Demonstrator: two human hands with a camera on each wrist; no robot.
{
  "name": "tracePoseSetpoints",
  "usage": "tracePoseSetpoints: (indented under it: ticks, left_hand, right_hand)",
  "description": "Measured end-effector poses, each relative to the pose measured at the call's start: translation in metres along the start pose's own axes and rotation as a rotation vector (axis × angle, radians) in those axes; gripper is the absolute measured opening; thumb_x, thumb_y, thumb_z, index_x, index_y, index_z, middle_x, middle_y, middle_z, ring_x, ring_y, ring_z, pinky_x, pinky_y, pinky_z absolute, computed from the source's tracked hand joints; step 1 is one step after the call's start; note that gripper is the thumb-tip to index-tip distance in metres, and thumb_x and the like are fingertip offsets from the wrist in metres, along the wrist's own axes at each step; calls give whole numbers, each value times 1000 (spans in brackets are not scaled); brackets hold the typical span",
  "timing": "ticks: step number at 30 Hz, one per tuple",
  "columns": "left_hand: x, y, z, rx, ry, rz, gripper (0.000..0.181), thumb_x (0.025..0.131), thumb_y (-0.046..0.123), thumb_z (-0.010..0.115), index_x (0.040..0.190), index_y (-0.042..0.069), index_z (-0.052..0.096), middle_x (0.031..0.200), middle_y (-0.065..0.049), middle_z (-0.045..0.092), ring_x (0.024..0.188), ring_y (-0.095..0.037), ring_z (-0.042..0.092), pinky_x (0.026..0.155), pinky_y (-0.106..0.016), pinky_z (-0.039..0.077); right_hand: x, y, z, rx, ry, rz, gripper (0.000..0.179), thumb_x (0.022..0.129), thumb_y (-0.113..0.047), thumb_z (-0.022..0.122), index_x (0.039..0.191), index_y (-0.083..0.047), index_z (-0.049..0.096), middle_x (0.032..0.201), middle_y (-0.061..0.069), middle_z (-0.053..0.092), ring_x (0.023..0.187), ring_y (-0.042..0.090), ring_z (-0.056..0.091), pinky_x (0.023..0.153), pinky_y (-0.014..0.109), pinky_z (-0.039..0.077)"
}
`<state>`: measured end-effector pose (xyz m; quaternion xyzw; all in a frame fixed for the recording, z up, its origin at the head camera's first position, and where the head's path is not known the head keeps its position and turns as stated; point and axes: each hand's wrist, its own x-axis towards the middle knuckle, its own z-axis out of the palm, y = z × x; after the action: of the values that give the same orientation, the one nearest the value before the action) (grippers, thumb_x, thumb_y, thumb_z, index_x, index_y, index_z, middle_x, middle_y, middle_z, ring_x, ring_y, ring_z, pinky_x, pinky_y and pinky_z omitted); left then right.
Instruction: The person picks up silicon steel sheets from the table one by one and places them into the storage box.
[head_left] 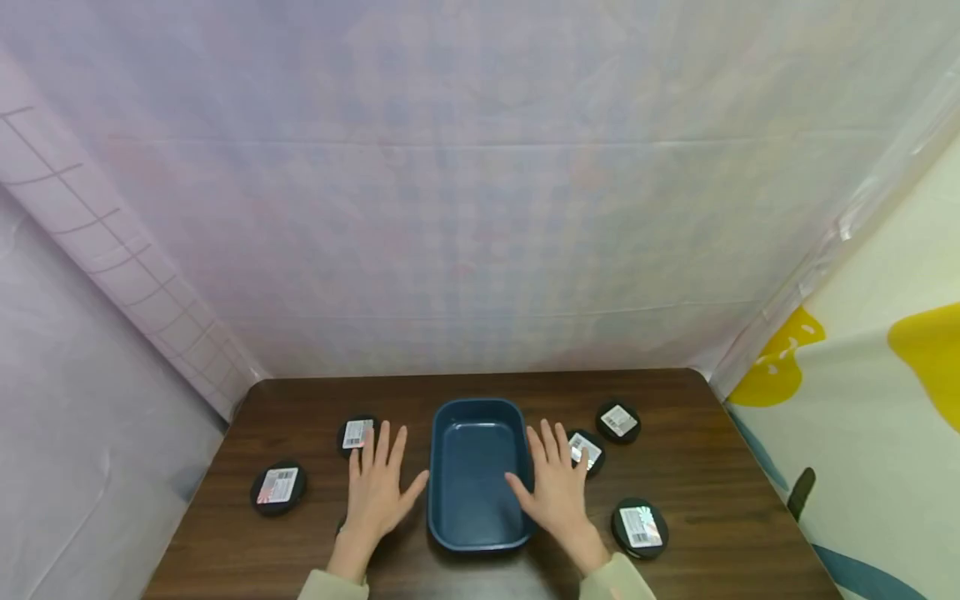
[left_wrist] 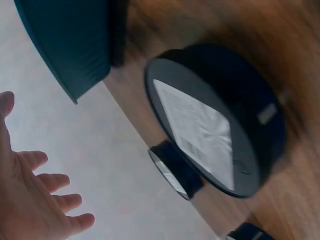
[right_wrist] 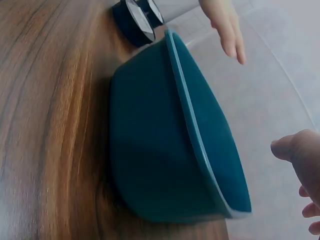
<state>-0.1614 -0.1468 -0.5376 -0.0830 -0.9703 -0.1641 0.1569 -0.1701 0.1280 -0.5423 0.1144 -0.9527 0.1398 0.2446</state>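
Note:
A deep blue rectangular basin with rounded corners (head_left: 480,475) stands on the table between my two hands, with nothing inside it. My left hand (head_left: 377,492) hovers to its left, fingers spread and thumb toward the rim. Over the basin's right edge, my right hand (head_left: 557,492) is held with fingers spread and holds nothing. A round black container with a white barcode label (head_left: 357,435) is just beyond the left fingertips. Another such container (head_left: 587,450) is partly covered by the right fingers. Close below the left wrist, a third container (left_wrist: 200,125) shows large; the left forearm mostly hides it from above.
More round black labelled containers lie on the dark wooden table (head_left: 705,517): one at the far left (head_left: 278,487), one at the back right (head_left: 618,422) and one at the front right (head_left: 640,528). A pale patterned sheet (head_left: 465,250) hangs behind the table.

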Motion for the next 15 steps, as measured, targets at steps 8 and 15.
tracePoseSetpoints:
  ticks: [8,15]
  left_hand:
    - [-11,-13,2,16,31,-5,73,83,42,64,141,4,40,146,-25,31,132,-46,24,99,-66,22]
    - [-20,-21,5,26,62,-24,70,82,39,67,137,3,44,141,-27,37,130,-47,27,96,-67,26]
  right_hand:
    - [-10,25,-5,10,6,53,76,75,-49,70,135,-8,49,140,19,43,132,38,32,93,74,20]
    - [-24,53,-9,3,25,121,74,74,-46,72,131,-5,51,139,22,43,130,40,31,90,76,20]
